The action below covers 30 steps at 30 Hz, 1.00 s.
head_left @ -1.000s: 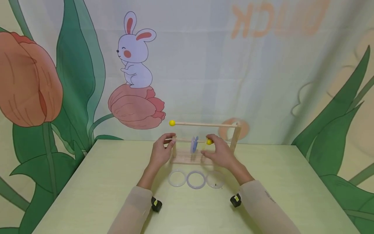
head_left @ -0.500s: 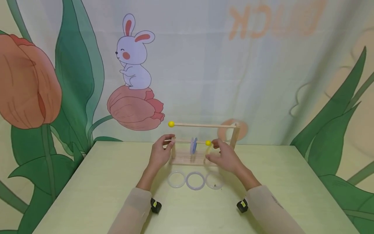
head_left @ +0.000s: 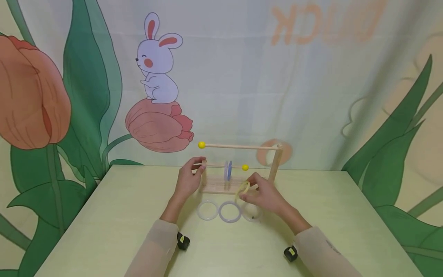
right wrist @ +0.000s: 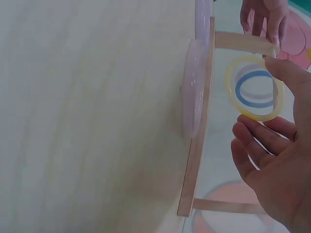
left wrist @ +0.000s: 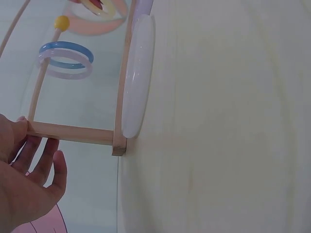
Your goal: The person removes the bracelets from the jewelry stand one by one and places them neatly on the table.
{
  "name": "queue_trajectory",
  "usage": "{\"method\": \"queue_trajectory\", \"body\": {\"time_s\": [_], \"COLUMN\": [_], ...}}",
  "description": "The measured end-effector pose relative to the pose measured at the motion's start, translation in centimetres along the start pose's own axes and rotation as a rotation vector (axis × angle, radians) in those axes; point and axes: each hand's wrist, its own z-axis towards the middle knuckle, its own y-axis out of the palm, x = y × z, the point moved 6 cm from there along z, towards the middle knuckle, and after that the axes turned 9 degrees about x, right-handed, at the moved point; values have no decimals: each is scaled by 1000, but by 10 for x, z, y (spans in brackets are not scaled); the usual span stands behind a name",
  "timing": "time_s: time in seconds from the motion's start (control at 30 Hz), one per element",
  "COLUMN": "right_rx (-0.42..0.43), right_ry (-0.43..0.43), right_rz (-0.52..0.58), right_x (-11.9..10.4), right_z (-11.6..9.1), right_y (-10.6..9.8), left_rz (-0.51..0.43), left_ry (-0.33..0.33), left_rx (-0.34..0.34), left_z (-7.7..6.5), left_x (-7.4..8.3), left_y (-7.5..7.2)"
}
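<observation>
A wooden stand has two horizontal rods tipped with yellow balls. My left hand grips the top of its short left post, thumb and fingertips on the wood. On the lower rod hang a blue ring and a pale lavender ring, side by side. My right hand pinches a yellow ring between thumb and fingers. That ring is off the rod, below and in front of the lower yellow ball. The upper rod carries no ring.
Three pale rings lie in a row on the table before the stand: a left one, a lavender middle one, and a right one partly under my right hand. Behind the table hangs a printed curtain.
My right hand has drawn the yellow ring off the ball end of the lower rod and lowered it toward me. The left hand keeps its place on the post.
</observation>
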Motion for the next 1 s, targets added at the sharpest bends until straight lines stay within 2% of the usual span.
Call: {"method": "queue_trajectory", "body": {"time_s": [0.27, 0.57, 0.77, 1.0], "right_rx": [-110, -206, -259, -310], "right_ry": [-66, -97, -157, -177], "right_rz": [65, 119, 91, 57], "right_x": [-28, -55, -71, -87], "right_z": [-9, -21, -29, -39], "right_y": [20, 48, 67, 83], "left_rz": [8, 2, 2, -10], "left_ry": [19, 22, 9, 5], "left_rx": [3, 9, 14, 9], "left_z": [2, 0, -1, 0], "left_x": [1, 0, 0, 1], "left_y": [-1, 0, -1, -1]}}
